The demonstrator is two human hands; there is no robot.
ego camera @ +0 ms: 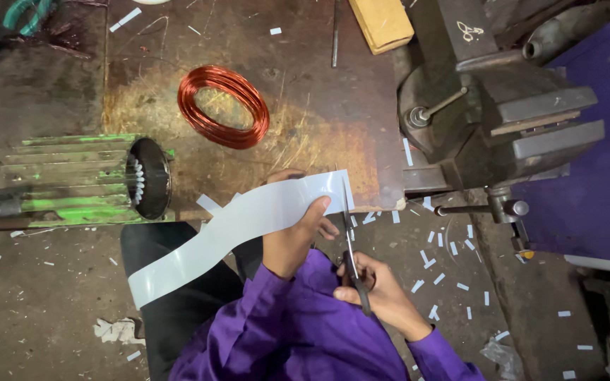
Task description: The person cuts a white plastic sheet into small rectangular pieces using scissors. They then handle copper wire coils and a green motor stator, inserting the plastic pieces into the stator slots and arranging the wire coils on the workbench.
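Observation:
My left hand [292, 236] pinches the end of a long white-grey strip of insulating sheet [234, 226] that curves down to the left over my lap. My right hand [379, 289] grips dark-handled scissors [351, 250], whose blades point up across the strip's right end near the bench edge. Both arms wear purple sleeves. A coil of copper wire [224, 106] lies on the worn metal bench [305, 134] beyond the strip.
A green finned motor housing [79, 180] lies at the left bench edge. A heavy bench vise [495, 120] stands at the right. A tan wooden block [383, 25] sits at the back. Several small white cut slips [432, 257] litter the floor.

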